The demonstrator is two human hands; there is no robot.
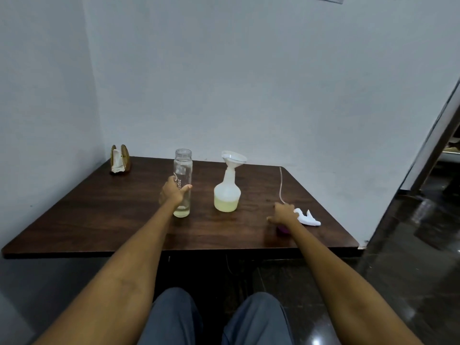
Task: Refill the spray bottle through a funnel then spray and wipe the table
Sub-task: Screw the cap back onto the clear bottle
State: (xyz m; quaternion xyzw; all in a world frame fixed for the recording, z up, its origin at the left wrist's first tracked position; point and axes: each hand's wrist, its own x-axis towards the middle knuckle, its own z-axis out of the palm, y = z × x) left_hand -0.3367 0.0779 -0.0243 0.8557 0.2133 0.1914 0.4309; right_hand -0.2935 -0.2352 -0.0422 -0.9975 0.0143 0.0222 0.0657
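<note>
Spray bottle [227,192], white translucent plastic, standing upright near the middle of the desk [99,215], roughly a third full of pale yellow liquid, funnel [234,159] sitting tilted in its open neck; it is probably handling light and slightly squashy, best gripped around the narrow neck below the funnel so the funnel is not tipping out. Glass bottle [183,180], clear, uncapped, standing to the left of it with only a little yellow liquid showing at the bottom; likely rigid, breakable, smooth and slippery if wet; left hand [173,191] is wrapping around its lower middle, thumb across the front. Right hand [283,214] is lying fingers spread and loosely open on the desk, gripping nothing visible, touching or just beside the white trigger sprayer head [307,217], whose thin dip tube [280,185] is trailing away across the desk. A purple item [282,229] is peeking from under the right wrist, too hidden to identify. Wiping cloth not showing anywhere. Napkin holder [120,159] is standing at the far left corner
</note>
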